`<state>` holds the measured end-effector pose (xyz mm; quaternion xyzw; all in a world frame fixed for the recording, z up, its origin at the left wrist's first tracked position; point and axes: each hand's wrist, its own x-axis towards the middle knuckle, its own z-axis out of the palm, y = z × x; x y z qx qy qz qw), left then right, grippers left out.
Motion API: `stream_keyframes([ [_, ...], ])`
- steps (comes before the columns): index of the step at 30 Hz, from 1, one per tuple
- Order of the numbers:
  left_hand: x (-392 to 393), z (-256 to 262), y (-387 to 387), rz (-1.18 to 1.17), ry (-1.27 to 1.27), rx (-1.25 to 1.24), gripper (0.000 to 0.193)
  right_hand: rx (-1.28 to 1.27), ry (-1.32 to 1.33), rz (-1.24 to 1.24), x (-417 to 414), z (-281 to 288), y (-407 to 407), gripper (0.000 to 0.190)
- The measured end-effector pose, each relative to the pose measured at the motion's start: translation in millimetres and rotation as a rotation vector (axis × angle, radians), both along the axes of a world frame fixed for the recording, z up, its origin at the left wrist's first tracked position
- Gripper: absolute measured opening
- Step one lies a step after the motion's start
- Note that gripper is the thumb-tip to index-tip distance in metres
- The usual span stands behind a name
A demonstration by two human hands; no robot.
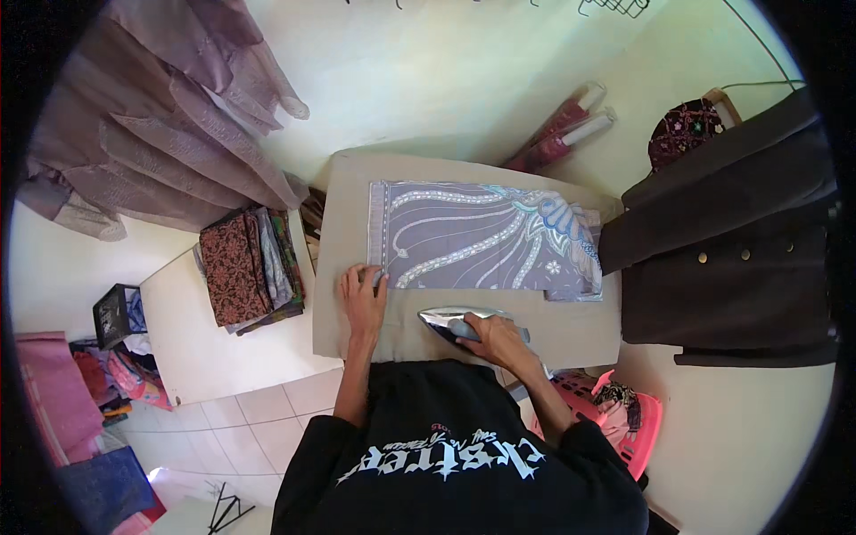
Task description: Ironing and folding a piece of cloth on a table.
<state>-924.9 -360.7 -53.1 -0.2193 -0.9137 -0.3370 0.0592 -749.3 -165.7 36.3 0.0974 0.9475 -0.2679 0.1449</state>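
A folded grey-purple patterned cloth [461, 234] lies on the beige padded ironing surface [414, 341]. My left hand [363, 291] rests on its lower left corner, fingers bent on the striped border. Just below the cloth's front edge, my right hand [498, 340] grips the handle of a clothes iron [445, 317]. The iron's tip points left, and it does not overlap the cloth. Its soleplate is hard to see from above.
Folded patterned cloths [237, 274] are stacked on a white table [180, 334] at the left. A mauve garment [167, 134] hangs above them. At the right hangs a dark buttoned garment [722, 267], with a pink laundry basket [649, 428] holding cloths below.
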Motion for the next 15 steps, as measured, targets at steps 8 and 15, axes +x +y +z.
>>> stream_keyframes([
  [8,-2.9,-8.6,-21.5,-0.021,0.084,0.095,0.016,0.035,0.235,0.147,-95.2,35.3,5.7,0.037],
  [15,1.5,-13.8,-37.3,-0.051,0.199,0.06,0.016,0.205,0.199,0.386,-170.6,-35.2,9.6,0.045],
])
